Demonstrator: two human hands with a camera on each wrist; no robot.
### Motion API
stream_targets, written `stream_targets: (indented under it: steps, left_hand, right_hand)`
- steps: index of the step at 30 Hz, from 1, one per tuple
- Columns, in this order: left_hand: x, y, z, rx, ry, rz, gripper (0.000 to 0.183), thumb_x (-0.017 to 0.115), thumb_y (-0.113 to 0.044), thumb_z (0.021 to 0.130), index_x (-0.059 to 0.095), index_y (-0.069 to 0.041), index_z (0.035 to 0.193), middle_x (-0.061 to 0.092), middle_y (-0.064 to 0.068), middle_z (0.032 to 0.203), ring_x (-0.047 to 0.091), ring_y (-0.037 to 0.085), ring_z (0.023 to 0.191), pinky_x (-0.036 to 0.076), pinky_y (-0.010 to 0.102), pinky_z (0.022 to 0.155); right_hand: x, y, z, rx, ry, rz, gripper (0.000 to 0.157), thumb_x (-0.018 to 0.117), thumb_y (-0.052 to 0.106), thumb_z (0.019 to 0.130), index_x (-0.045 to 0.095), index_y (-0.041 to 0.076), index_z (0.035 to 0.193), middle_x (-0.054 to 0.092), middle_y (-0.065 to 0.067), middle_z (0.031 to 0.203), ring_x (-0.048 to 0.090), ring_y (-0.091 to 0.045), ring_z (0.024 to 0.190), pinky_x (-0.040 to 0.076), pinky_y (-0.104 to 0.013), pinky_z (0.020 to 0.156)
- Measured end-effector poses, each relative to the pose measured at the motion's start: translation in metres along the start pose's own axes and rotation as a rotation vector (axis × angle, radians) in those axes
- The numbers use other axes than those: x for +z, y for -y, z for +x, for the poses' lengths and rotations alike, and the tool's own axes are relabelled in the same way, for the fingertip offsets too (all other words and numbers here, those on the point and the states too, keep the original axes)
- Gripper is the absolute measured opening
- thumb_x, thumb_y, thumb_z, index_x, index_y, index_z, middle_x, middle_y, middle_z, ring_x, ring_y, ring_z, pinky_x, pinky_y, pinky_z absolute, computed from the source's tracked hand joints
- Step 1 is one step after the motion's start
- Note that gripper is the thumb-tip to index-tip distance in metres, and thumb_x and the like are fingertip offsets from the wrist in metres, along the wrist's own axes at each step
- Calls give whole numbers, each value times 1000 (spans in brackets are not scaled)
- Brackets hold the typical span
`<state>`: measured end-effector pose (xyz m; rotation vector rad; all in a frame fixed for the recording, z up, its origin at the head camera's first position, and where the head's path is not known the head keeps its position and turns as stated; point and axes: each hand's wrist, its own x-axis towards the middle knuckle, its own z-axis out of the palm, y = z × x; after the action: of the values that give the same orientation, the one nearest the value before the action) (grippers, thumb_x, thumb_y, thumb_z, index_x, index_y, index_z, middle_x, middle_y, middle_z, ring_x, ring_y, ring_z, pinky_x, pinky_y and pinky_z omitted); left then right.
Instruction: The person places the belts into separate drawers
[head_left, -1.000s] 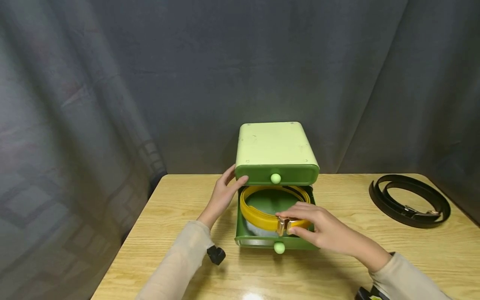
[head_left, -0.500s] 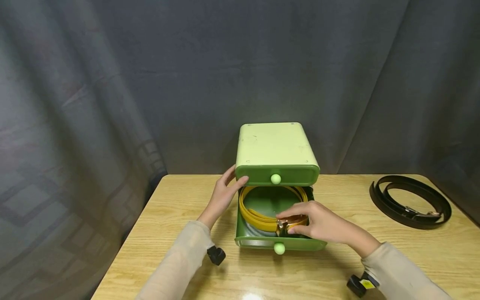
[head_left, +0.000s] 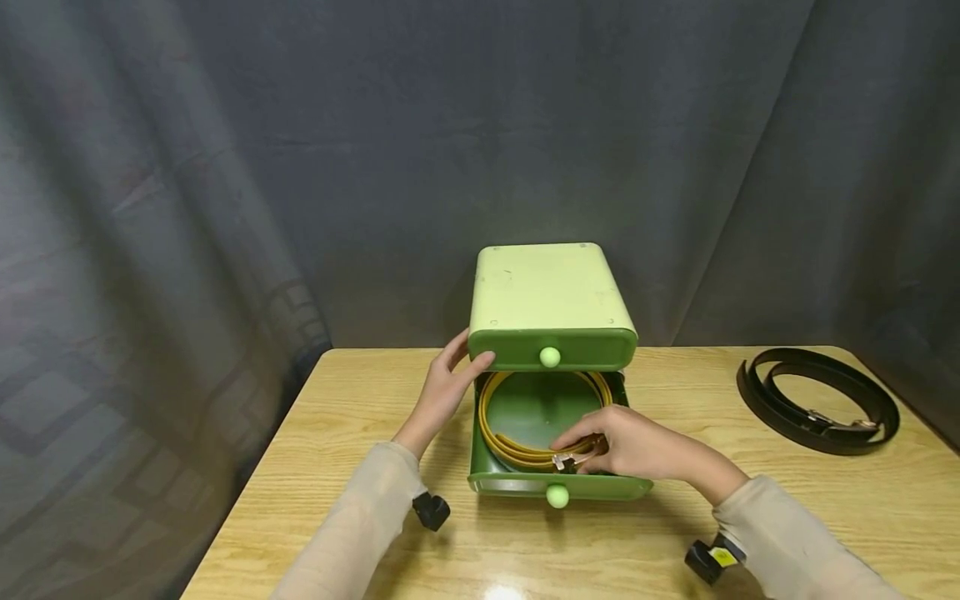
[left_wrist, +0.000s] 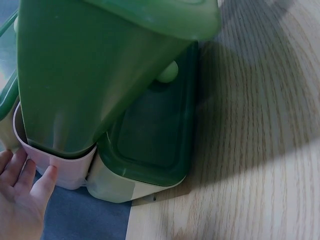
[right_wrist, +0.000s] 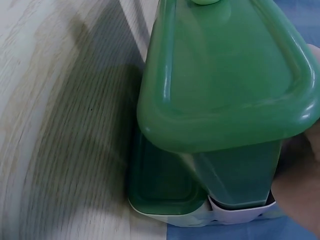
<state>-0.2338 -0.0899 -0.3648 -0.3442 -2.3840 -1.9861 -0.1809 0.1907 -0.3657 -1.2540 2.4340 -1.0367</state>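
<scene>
A coiled yellow belt (head_left: 517,454) lies inside the pulled-out green drawer (head_left: 517,485) of a small tabletop drawer cabinet (head_left: 551,287). My right hand (head_left: 648,446) reaches over the drawer's right side and pinches the belt beside its metal buckle (head_left: 564,461). My left hand (head_left: 441,392) rests against the cabinet's left side, its thumb at the front corner below the top drawer. In the left wrist view, the fingers touch the pink casing (left_wrist: 70,170). From the right wrist, the drawer front (right_wrist: 230,65) hides the belt, and only part of the hand shows at the right edge.
A coiled black belt (head_left: 821,404) lies at the right of the wooden table (head_left: 330,467). A closed lower drawer (left_wrist: 155,130) sits beneath the pulled-out one. The closed top drawer (head_left: 510,350) overhangs its rear. A dark curtain (head_left: 405,167) hangs behind the table.
The yellow belt has sunk lower into the drawer, its buckle now behind the drawer front. My right hand has moved down with it. The left hand has stayed in place.
</scene>
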Motion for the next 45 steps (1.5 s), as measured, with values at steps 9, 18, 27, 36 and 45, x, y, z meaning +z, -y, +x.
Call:
stream_targets:
  steps: [9,18,27,36,45]
  left_hand:
    - [2,15,7,27,-21,-1,68,67,-37,94,39,-19,153,39,7,154,34,26,142,31,53,113]
    - [2,16,8,24,-23,-7,66,67,-34,95,39,-18,153,38,7,155,33,27,143,30,53,113]
    - [0,1,3,-2,1,6,66,64,-26,98,34,-9,154,34,13,157,31,31,144,30,52,113]
    - [1,-21,-10,18,4,4,64,64,-24,98,36,-6,153,37,14,155,32,32,143,31,51,113]
    - [0,-18,-8,14,5,13,65,64,-26,98,36,-7,153,37,14,155,33,31,143,32,50,113]
  right_hand:
    - [-5,5,4,24,71,-75,35,78,-3,81,75,7,114,73,1,108,67,-8,96,56,-25,79]
    - [-6,9,3,26,66,-43,34,77,1,84,72,4,117,72,-2,112,67,-16,104,55,-30,86]
    - [3,18,-10,124,-158,35,40,70,28,93,66,5,126,69,-7,117,66,-21,100,56,-34,77]
    - [23,38,-31,60,-478,-135,31,76,18,88,72,14,118,70,5,112,65,-11,98,54,-33,85]
    - [41,56,-43,-28,-663,-168,39,83,2,77,74,20,111,71,7,105,67,-10,93,43,-9,91]
